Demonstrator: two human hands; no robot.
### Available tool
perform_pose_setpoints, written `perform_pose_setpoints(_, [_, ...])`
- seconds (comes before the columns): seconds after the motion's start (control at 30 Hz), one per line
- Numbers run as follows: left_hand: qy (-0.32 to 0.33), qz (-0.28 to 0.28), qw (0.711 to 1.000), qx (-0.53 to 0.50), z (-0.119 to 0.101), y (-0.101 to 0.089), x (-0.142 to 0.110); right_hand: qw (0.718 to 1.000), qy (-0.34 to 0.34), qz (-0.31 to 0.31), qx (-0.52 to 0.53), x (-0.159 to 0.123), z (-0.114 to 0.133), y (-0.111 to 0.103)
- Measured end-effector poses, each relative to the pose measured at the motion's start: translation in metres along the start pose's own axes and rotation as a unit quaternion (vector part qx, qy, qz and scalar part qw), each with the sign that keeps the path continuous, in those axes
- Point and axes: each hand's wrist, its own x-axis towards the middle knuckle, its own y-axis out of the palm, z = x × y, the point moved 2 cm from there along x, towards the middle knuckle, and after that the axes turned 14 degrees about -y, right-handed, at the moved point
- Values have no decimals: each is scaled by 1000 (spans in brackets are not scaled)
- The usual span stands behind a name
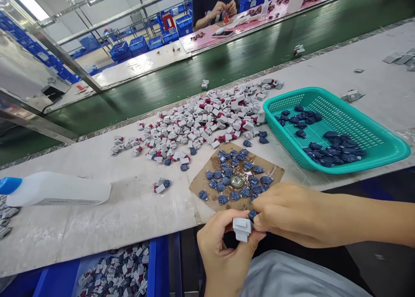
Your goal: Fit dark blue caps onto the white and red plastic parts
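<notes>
My left hand pinches a light grey plastic block between thumb and fingers, just off the table's front edge. Against the block's right side, my right hand grips a small dark blue toy fist; the fingers partly cover it, and I cannot tell whether the two parts are joined. Beyond my hands, a brown cardboard sheet carries many similar blue fists around a small round metal piece, and its surface looks wet. A large pile of grey and dark red parts lies behind the cardboard.
A green basket with blue fists stands at right. A white bottle with a blue cap lies at left. Below the table edge, a blue bin holds assembled-looking parts. A green conveyor belt runs behind; a person works beyond it.
</notes>
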Motion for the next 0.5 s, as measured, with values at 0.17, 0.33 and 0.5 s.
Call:
perform_pose_setpoints(0.17, [-41,31,998,-25,11,0,3,973,118,-50,190,-7,-8,7])
perform_pose_setpoints(0.33, [-21,52,998,-15,23,3,10,897,243,-281,241,12,-17,9])
perform_pose_setpoints(0.5, [35,28,999,-4,29,4,9,839,296,-322,325,53,-22,37])
